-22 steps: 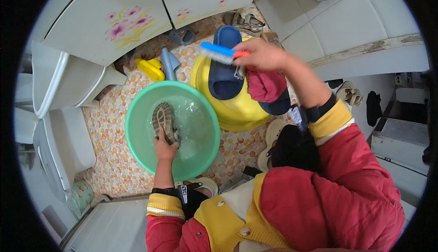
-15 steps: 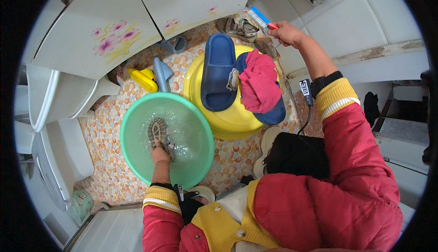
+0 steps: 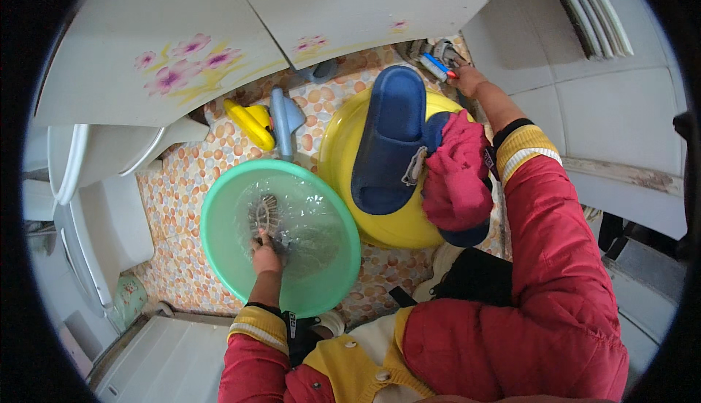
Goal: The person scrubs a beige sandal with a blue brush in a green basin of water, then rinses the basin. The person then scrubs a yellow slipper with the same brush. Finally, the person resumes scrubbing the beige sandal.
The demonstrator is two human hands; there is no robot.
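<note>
My left hand (image 3: 266, 257) is closed on the heel end of a sandal (image 3: 264, 215), its patterned sole facing up. It lies in the water of a green basin (image 3: 352, 239), and part of it is submerged. At the far right, my right hand (image 3: 469, 80) holds a brush (image 3: 437, 66) with a blue back, white bristles and a red handle. The brush is right beside a pair of grey-brown sandals (image 3: 442, 49) on the floor; I cannot tell whether my fingers touch them.
A yellow upturned tub (image 3: 337, 156) bears a navy slipper (image 3: 391, 144), a second slipper mostly hidden, and a crumpled pink cloth (image 3: 456, 177). Yellow (image 3: 250, 124) and light blue (image 3: 283, 120) plastic items lie behind the basin. A flowered cabinet (image 3: 182, 45) closes the far side.
My right hand has lowered the brush from beside the wall toward the sandals on the floor. The left hand keeps its sandal in the basin. The whole view has shifted slightly.
</note>
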